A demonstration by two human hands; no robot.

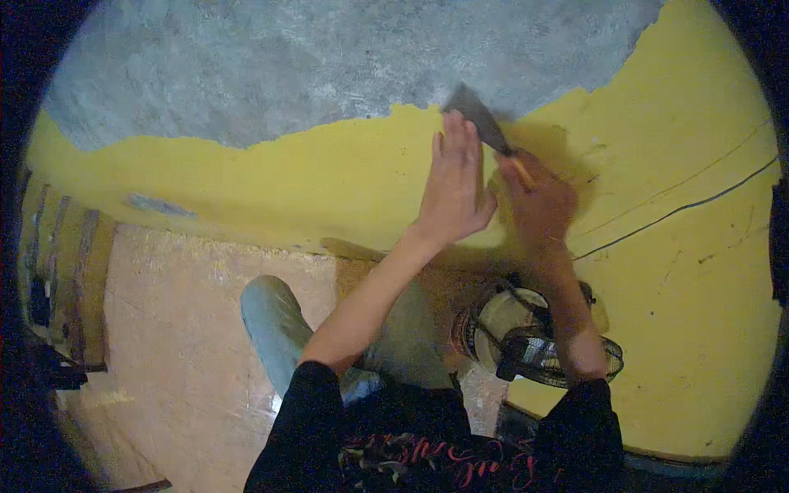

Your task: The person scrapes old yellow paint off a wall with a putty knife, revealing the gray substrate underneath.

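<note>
In my right hand (539,200) is the orange handle of a putty knife, gripped from below. Its dark flat blade (478,117) slants up and left, with its tip at the border between the yellow paint (296,172) and the bare grey surface (277,68) of the wall. My left hand (456,179) is flat, fingers stretched upward and thumb out to the side. Its fingertips overlap the lower left edge of the blade; whether they press on the blade or on the wall cannot be told. The blade is slightly blurred.
A black caged fan (542,354) stands below my right forearm, close to a round light-topped container (511,314). A dark cable (678,209) runs along the yellow wall on the right. Brown slats (68,271) stand at the left, beside the pale floor (185,326).
</note>
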